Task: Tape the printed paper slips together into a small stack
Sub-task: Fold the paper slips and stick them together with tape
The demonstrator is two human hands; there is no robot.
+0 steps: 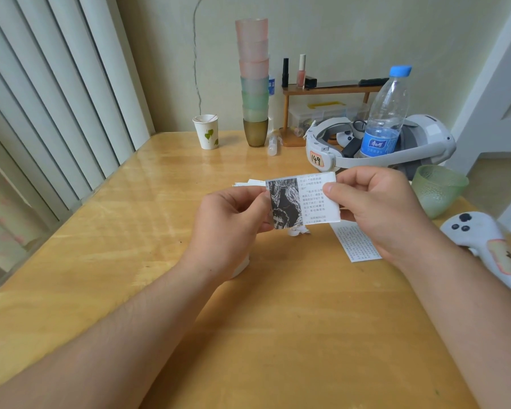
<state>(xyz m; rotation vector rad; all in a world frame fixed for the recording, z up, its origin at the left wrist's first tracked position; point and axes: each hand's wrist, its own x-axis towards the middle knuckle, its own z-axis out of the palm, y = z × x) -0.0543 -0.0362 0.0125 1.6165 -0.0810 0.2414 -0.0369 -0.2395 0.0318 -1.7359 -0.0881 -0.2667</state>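
Note:
Above the middle of the wooden table [130, 231] I hold a small printed paper stack [300, 202], its top slip showing a dark picture on the left and text on the right. My left hand [233, 216] pinches its left edge and my right hand [375, 208] pinches its right edge. More white slips [248, 183] lie on the table just behind my left hand. Another printed slip [356, 243] lies flat under my right hand. A white roll-like object [242, 267] peeks out under my left wrist; whether it is tape I cannot tell.
A tall stack of coloured cups [254, 84] and a paper cup [207, 131] stand at the back. A white headset [381, 143] with a water bottle [387, 113] in it sits back right, next to a green glass cup [437, 190] and a white controller [484, 243].

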